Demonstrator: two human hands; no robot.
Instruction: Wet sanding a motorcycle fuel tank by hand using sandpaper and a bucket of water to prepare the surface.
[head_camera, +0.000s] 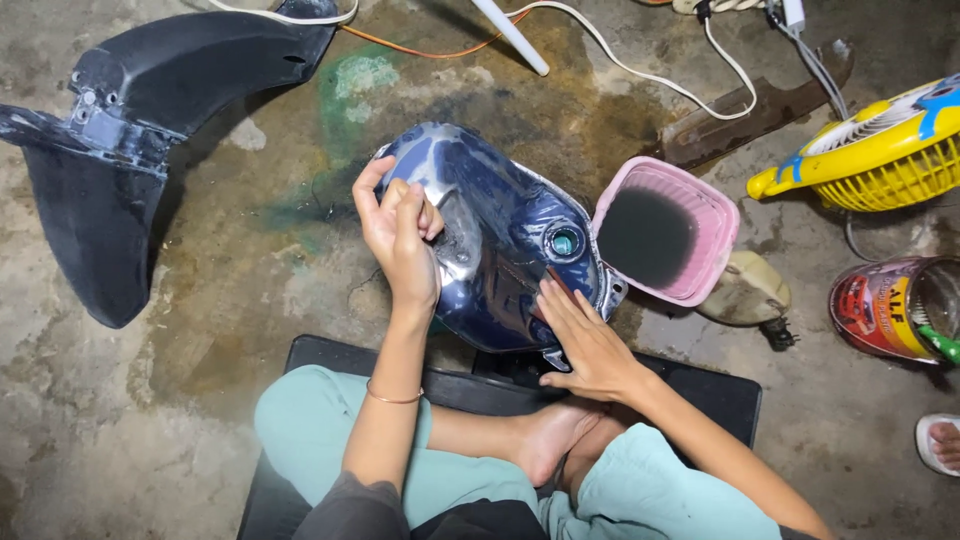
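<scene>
View from above, taken as I sit on a black mat (700, 385). The blue motorcycle fuel tank (500, 240) lies on the stained concrete floor (230, 300), just ahead of my crossed legs. My left hand (398, 235) is curled, fingers pinching a small tan pad against the tank's upper left surface. My right hand (585, 345) lies open and flat, fingers spread on the tank's near right flank. Right of the tank and touching it stands a pink bucket (700, 215) of dark liquid; left of the tank, well apart, a black fender (110, 150).
</scene>
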